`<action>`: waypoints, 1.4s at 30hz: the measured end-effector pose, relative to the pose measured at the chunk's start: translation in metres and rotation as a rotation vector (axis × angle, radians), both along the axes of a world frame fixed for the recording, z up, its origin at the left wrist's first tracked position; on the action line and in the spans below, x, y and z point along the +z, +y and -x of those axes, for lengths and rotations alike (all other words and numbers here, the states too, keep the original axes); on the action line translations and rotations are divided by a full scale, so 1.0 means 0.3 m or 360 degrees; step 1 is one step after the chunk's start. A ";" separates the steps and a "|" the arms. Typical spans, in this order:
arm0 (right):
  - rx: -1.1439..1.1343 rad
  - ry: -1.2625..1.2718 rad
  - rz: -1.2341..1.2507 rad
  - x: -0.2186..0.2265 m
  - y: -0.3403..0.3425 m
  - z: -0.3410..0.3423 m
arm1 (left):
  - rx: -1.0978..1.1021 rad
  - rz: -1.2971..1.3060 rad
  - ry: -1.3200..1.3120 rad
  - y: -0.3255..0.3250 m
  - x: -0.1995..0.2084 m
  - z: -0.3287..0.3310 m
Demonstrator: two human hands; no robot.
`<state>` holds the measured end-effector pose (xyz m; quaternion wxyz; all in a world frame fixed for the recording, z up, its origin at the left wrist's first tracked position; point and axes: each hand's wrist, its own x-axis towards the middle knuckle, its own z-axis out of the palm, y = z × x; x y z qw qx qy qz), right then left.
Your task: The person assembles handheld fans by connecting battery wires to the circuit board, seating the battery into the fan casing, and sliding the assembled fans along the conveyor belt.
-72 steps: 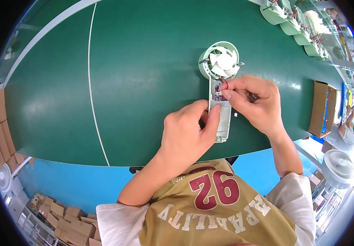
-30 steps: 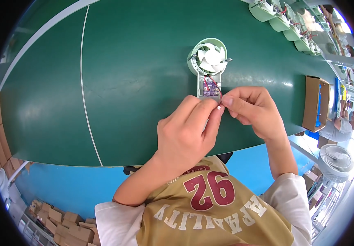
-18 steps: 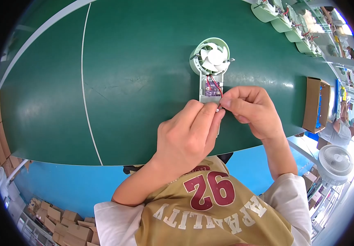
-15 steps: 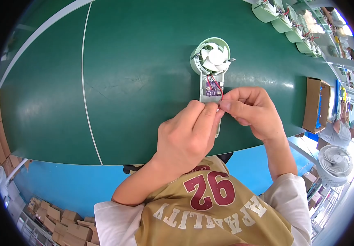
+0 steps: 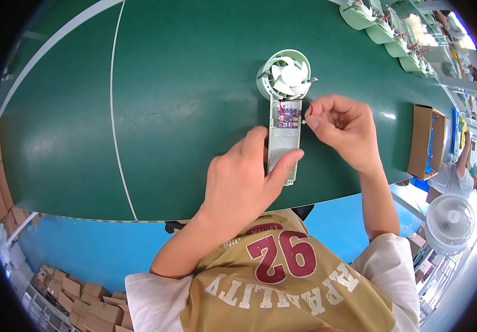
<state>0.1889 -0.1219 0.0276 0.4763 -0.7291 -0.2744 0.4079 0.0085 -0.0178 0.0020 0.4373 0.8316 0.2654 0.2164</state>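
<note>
Head cam: handheld fan (image 5: 283, 105) lies on the green table (image 5: 183, 99), its handle gripped by the left hand (image 5: 244, 182); right hand (image 5: 340, 130) just beside it, fingers pinched on something tiny.

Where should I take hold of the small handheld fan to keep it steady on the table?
Probably the long straight handle, from its near end, as the left hand does now. Its flat sides suit a grip, leaving the round fan head and exposed circuit board clear.
</note>
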 end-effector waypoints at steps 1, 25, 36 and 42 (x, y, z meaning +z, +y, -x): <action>0.0111 -0.0164 0.0019 -0.003 0.001 -0.002 | -0.0044 0.0128 0.0006 -0.002 -0.010 -0.001; 0.0706 -0.1331 -0.0473 -0.023 0.032 -0.035 | -0.0053 0.0372 0.0015 0.005 -0.031 -0.011; 0.0544 -0.1216 -0.0459 -0.016 0.031 0.006 | -0.0073 0.0693 0.0108 0.009 0.009 -0.018; 0.0201 -0.0932 -0.0388 0.056 -0.008 -0.038 | 0.0037 0.0731 0.0061 0.016 -0.010 -0.037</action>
